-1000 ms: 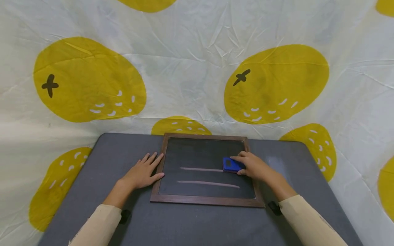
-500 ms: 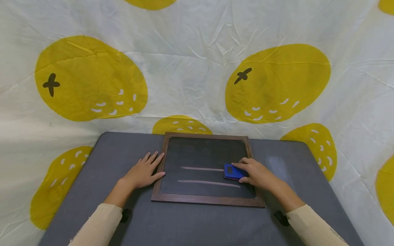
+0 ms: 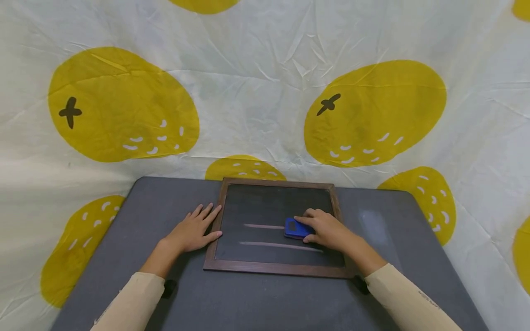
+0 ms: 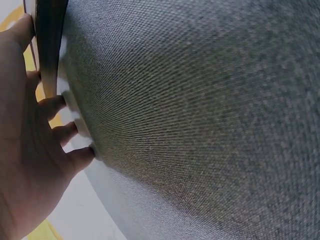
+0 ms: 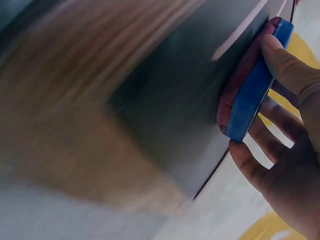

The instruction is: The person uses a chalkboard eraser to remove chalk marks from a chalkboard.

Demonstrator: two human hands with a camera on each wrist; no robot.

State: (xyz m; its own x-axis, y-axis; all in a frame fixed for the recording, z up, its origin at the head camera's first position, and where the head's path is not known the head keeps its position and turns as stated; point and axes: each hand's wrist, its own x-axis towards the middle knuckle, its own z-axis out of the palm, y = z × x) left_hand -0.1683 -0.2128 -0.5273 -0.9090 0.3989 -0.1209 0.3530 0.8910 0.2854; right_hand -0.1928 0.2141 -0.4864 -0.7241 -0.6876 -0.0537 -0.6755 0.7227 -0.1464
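A blackboard (image 3: 265,202) in a brown wooden frame lies flat on the table. Two pale chalk lines run across it, one above the other. My right hand (image 3: 325,230) grips a blue chalkboard eraser (image 3: 293,228) between thumb and fingers, over the right end of the upper line. In the right wrist view the eraser's dark red felt pad (image 5: 242,80) faces the board. My left hand (image 3: 191,231) is spread with straight fingers at the board's left edge, thumb and index fingertip touching the frame. The left wrist view shows the other fingertips (image 4: 85,154) on the table.
The grey table (image 3: 265,299) extends around the board on all sides. Behind it hangs a white cloth (image 3: 248,92) printed with large yellow fruit shapes. A pale smudge (image 3: 372,223) marks the table to the right of the board.
The right hand has come a little toward the person, then slid left with the eraser along the upper chalk line, whose visible part is shorter now. The left hand has stayed in place.
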